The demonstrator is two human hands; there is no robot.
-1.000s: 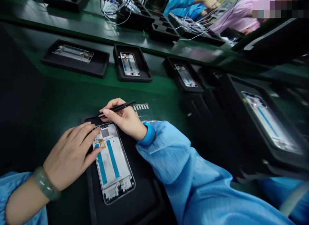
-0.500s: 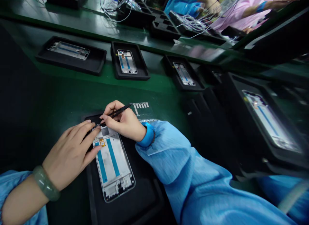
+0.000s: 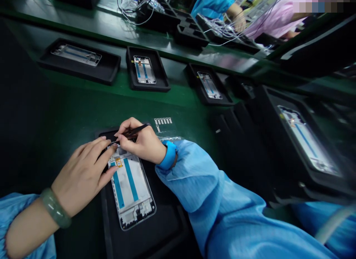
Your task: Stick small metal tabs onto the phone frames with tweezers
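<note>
My right hand (image 3: 140, 141) is shut on slim black tweezers (image 3: 132, 132), with their tips low over the top end of a phone frame (image 3: 130, 188) and close to my left fingertips. The frame lies flat on a black tray (image 3: 169, 229), with blue strips and a small orange-yellow part on its white back. My left hand (image 3: 82, 175) rests spread across the frame's upper end, fingers apart. A green stone bangle (image 3: 55, 207) circles my left wrist, and a blue wristband (image 3: 168, 155) circles my right. Whatever lies under my fingers is hidden.
A sheet of small white labels (image 3: 162, 121) lies beyond my right hand. Black trays with phone frames (image 3: 144, 69) stand along the green bench, and a larger one (image 3: 306, 140) stands at right. Co-workers in blue and pink sleeves (image 3: 214, 5) work among white cables (image 3: 133, 6) beyond.
The tweezers have swung lower and flatter, their tips moving down toward the top of the phone frame and my left fingertips. The whole scene has shifted slightly up and left in view.
</note>
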